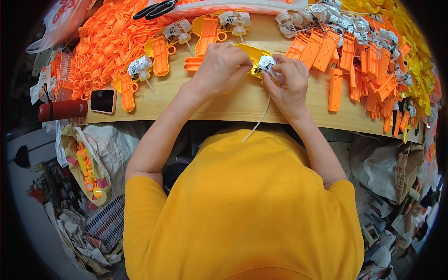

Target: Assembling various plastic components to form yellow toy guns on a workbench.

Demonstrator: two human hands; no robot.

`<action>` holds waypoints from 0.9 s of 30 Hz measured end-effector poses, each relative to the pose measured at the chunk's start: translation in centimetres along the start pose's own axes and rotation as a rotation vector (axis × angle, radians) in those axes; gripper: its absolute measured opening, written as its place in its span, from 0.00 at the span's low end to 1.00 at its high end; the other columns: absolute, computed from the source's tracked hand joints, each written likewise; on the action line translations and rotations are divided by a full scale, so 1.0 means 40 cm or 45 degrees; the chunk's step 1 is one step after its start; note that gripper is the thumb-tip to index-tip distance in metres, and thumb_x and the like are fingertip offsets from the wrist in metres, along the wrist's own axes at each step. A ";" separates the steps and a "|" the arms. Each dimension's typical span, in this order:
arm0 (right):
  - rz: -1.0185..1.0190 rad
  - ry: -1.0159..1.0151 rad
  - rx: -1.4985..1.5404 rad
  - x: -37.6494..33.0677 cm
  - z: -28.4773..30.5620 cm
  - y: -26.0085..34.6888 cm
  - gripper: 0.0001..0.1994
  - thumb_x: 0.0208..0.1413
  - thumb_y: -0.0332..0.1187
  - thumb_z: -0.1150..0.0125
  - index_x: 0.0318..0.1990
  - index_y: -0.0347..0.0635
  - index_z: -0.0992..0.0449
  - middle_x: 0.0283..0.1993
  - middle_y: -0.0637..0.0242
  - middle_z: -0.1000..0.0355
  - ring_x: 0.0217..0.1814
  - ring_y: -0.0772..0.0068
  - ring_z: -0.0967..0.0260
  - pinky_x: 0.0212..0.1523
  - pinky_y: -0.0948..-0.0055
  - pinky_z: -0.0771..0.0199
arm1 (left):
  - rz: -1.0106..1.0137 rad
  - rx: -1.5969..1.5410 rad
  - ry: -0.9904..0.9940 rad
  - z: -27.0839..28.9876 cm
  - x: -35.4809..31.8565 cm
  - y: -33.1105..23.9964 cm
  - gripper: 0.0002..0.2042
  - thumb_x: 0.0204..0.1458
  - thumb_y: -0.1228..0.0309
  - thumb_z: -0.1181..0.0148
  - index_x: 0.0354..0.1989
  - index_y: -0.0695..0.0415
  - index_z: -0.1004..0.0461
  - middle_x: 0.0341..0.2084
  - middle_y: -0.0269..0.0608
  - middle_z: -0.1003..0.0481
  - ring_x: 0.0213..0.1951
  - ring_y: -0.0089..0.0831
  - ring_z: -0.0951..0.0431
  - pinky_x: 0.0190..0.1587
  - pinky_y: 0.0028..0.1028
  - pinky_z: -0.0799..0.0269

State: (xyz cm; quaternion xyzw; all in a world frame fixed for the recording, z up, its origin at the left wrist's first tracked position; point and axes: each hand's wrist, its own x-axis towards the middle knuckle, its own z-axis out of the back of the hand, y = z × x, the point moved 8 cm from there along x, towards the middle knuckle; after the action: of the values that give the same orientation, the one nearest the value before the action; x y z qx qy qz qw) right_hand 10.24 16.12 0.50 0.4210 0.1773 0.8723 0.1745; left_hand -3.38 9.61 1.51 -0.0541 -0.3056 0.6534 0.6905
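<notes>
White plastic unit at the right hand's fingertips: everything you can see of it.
The small, rounded, white plastic-looking unit is held in the fingers of the right hand, which partly hide it. It overlaps the yellow plastic shell; whether it's seated is unclear. Thin dark wires show at its left, near the left hand. A thin whitish tube hangs below, its joint hidden.

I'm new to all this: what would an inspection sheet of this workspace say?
Surface: wooden table, crowded around its edges.
Job's things: yellow shell and white unit between the hands.
Clutter: orange parts heap, phone, red cylinder, black-handled tool.
Grippers: none, bare hands; right hand holds the white unit, left hand is at the shell, grip unclear.
Cables: pale cord or tube hanging below the right hand.
Surroundings: open sack and slotted basket below the table's left side.
</notes>
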 end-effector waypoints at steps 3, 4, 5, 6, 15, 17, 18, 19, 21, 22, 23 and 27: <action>-0.003 -0.006 0.001 -0.002 0.001 -0.001 0.15 0.39 0.26 0.28 0.33 0.40 0.30 0.42 0.60 0.24 0.40 0.61 0.31 0.48 0.65 0.38 | 0.244 -0.278 0.019 -0.019 0.018 0.021 0.05 0.48 0.74 0.39 0.31 0.62 0.23 0.25 0.42 0.24 0.29 0.36 0.24 0.33 0.31 0.29; 0.002 -0.011 -0.004 -0.002 0.002 -0.002 0.15 0.39 0.26 0.28 0.33 0.40 0.30 0.42 0.60 0.24 0.40 0.61 0.31 0.47 0.65 0.38 | 0.381 -0.386 -0.011 -0.025 0.021 0.036 0.05 0.49 0.74 0.40 0.31 0.64 0.24 0.23 0.44 0.24 0.27 0.37 0.24 0.30 0.31 0.29; 0.007 -0.015 -0.010 -0.003 0.002 -0.002 0.15 0.39 0.26 0.29 0.33 0.40 0.30 0.42 0.60 0.24 0.40 0.60 0.31 0.47 0.65 0.37 | 0.381 -0.386 -0.011 -0.029 0.026 0.033 0.05 0.49 0.74 0.40 0.31 0.64 0.24 0.23 0.44 0.24 0.27 0.37 0.24 0.30 0.31 0.29; 0.007 -0.014 -0.008 -0.003 0.000 -0.003 0.15 0.39 0.26 0.29 0.33 0.40 0.30 0.42 0.60 0.24 0.40 0.60 0.31 0.47 0.65 0.37 | 0.413 -0.258 0.004 -0.030 0.029 0.034 0.06 0.49 0.73 0.40 0.30 0.63 0.23 0.23 0.45 0.24 0.27 0.38 0.23 0.32 0.31 0.28; 0.014 -0.059 0.008 -0.007 -0.005 -0.007 0.14 0.39 0.25 0.29 0.33 0.39 0.30 0.42 0.58 0.24 0.41 0.58 0.29 0.47 0.64 0.35 | 0.399 0.089 0.036 -0.045 0.039 0.028 0.07 0.46 0.69 0.39 0.28 0.60 0.21 0.23 0.46 0.24 0.29 0.42 0.23 0.34 0.38 0.28; 0.021 -0.075 0.024 -0.009 -0.004 -0.008 0.14 0.39 0.25 0.29 0.33 0.39 0.30 0.41 0.58 0.24 0.41 0.58 0.29 0.46 0.65 0.34 | 0.386 0.105 0.066 -0.046 0.045 0.023 0.07 0.45 0.69 0.39 0.28 0.59 0.21 0.23 0.46 0.23 0.29 0.42 0.23 0.34 0.38 0.28; 0.020 -0.075 0.025 -0.009 -0.004 -0.008 0.14 0.39 0.25 0.29 0.33 0.39 0.30 0.41 0.58 0.24 0.41 0.58 0.29 0.46 0.65 0.34 | 0.431 0.113 0.140 -0.049 0.049 0.026 0.06 0.45 0.69 0.39 0.27 0.59 0.21 0.23 0.46 0.23 0.30 0.42 0.22 0.35 0.38 0.28; 0.013 -0.074 0.033 -0.008 -0.004 -0.009 0.14 0.39 0.25 0.29 0.33 0.39 0.30 0.41 0.58 0.24 0.41 0.58 0.29 0.46 0.65 0.34 | 0.475 0.121 0.215 -0.054 0.050 0.029 0.06 0.44 0.70 0.38 0.26 0.59 0.21 0.23 0.45 0.23 0.30 0.42 0.22 0.35 0.39 0.28; 0.006 -0.071 0.043 -0.008 -0.004 -0.010 0.14 0.40 0.25 0.29 0.33 0.39 0.30 0.41 0.58 0.24 0.41 0.58 0.29 0.46 0.65 0.33 | 0.501 0.128 0.256 -0.059 0.059 0.034 0.06 0.44 0.70 0.38 0.26 0.59 0.22 0.23 0.46 0.23 0.30 0.42 0.22 0.35 0.38 0.28; 0.006 -0.071 0.041 -0.008 -0.004 -0.011 0.14 0.40 0.25 0.29 0.33 0.39 0.30 0.41 0.58 0.24 0.41 0.58 0.29 0.45 0.66 0.33 | 0.526 0.135 0.295 -0.063 0.061 0.039 0.06 0.43 0.70 0.38 0.26 0.59 0.22 0.23 0.46 0.23 0.30 0.42 0.22 0.35 0.38 0.28; 0.007 -0.071 0.038 -0.008 -0.005 -0.011 0.14 0.40 0.25 0.29 0.33 0.39 0.30 0.41 0.58 0.24 0.41 0.58 0.29 0.45 0.66 0.33 | 0.529 0.136 0.295 -0.062 0.063 0.038 0.06 0.43 0.70 0.38 0.26 0.59 0.22 0.23 0.46 0.23 0.30 0.42 0.22 0.35 0.38 0.28; 0.006 -0.072 0.051 -0.008 -0.003 -0.012 0.14 0.39 0.24 0.29 0.33 0.39 0.30 0.40 0.58 0.24 0.41 0.58 0.29 0.45 0.66 0.33 | 0.558 0.082 0.284 -0.057 0.074 0.044 0.05 0.43 0.71 0.40 0.26 0.58 0.21 0.23 0.46 0.22 0.32 0.44 0.21 0.37 0.40 0.26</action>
State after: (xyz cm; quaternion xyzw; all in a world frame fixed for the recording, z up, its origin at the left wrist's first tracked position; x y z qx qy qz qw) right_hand 10.40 16.36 -0.01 0.4494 0.1885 0.8567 0.1688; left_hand -3.90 13.34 -0.11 -0.1687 -0.1875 0.7869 0.5631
